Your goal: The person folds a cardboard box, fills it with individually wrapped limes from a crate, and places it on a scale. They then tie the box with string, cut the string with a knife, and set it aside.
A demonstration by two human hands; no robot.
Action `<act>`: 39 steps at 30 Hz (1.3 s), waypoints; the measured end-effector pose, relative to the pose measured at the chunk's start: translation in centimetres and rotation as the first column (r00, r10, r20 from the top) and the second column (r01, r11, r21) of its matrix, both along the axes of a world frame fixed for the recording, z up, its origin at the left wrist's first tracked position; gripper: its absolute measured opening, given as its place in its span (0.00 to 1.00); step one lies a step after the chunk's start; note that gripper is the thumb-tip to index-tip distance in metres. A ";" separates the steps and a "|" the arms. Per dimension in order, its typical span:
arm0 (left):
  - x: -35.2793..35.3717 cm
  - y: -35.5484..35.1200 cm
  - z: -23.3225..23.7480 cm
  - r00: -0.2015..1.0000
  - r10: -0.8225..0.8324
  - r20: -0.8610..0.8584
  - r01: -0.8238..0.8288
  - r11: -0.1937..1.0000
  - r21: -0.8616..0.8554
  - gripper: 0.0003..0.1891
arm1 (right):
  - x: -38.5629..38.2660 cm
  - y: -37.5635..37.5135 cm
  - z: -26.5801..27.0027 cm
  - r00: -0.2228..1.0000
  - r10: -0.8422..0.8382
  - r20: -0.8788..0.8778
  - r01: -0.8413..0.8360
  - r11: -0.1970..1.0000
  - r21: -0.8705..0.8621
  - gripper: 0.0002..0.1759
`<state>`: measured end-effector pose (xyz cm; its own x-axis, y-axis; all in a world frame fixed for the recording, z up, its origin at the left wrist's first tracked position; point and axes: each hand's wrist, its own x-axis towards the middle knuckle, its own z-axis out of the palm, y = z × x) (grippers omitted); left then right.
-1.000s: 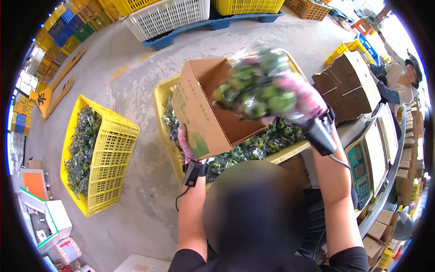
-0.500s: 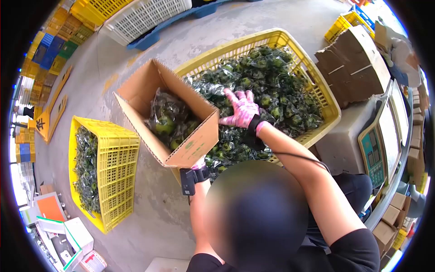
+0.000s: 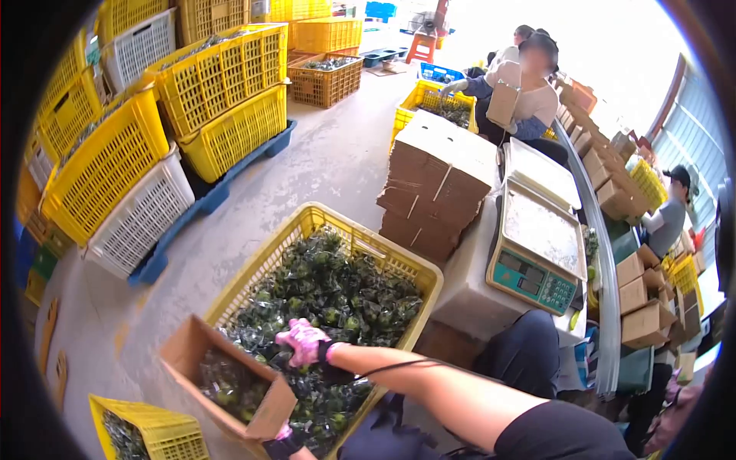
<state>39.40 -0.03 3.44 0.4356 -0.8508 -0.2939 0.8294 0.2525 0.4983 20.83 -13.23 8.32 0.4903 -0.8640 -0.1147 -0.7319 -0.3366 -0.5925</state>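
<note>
Many clear bags of green produce (image 3: pixel 330 287), perhaps fruit, fill a large yellow crate (image 3: pixel 429 277) in front of me. My right hand (image 3: pixel 304 343), in a pink patterned glove, reaches down among them with its fingers curled onto a bag; the fingertips are partly hidden. An open cardboard box (image 3: pixel 270 410) tilts against the crate's left front side and has similar bags (image 3: pixel 230 383) inside. At the box's near lower end my gloved left hand (image 3: pixel 284 432) supports it, most of its fingers hidden behind the cardboard.
A smaller yellow crate (image 3: pixel 165 438) of bags stands lower left. Stacked crates (image 3: pixel 230 73) sit on a blue pallet (image 3: pixel 211 201) behind. To the right are flattened cardboard (image 3: pixel 437 180), a scale (image 3: pixel 533 277) and a metal rail (image 3: pixel 609 307). A co-worker (image 3: pixel 529 100) holds a box beyond.
The view has swung up and right, bringing co-workers into sight. My right hand has gone from spread fingers to curled among the bags; my left stays at the box.
</note>
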 end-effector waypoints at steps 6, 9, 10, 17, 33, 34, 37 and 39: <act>0.2 -0.5 -0.2 1.000 -0.006 0.003 0.006 1.000 -0.015 0.21 | -8.8 -0.7 7.3 0.629 -0.135 0.766 -0.156 0.943 0.294 0.25; 0.3 -0.2 0.2 1.000 0.025 -0.008 -0.025 1.000 -0.014 0.20 | -12.4 0.3 16.5 0.540 -0.408 0.736 -0.127 0.825 0.551 0.22; -0.3 -0.5 0.7 0.999 0.034 -0.021 -0.034 0.999 -0.026 0.20 | -12.6 0.4 18.3 0.444 -0.427 0.788 -0.260 0.780 0.570 0.26; -1.5 -0.6 2.2 0.988 -0.130 -0.088 0.112 0.976 -0.185 0.26 | -7.6 4.3 23.5 0.554 -0.263 0.790 -0.467 0.687 0.557 0.34; -11.6 0.3 11.4 0.784 -0.617 -0.058 0.558 0.744 -0.367 0.28 | -13.3 7.1 15.8 0.831 0.310 0.462 -0.392 0.916 0.091 0.21; -12.6 0.3 11.8 0.786 -0.616 -0.053 0.560 0.745 -0.363 0.28 | -14.4 7.5 15.4 0.828 0.311 0.467 -0.394 0.915 0.088 0.21; -17.3 -0.5 12.5 0.737 -0.672 0.072 0.665 0.702 -0.255 0.28 | -20.4 8.6 17.9 0.819 0.186 0.543 -0.378 0.887 0.266 0.30; -19.7 -0.2 15.2 0.719 -0.695 -0.027 0.685 0.714 -0.144 0.25 | -23.1 11.1 23.5 0.789 0.009 0.615 -0.315 0.864 0.392 0.38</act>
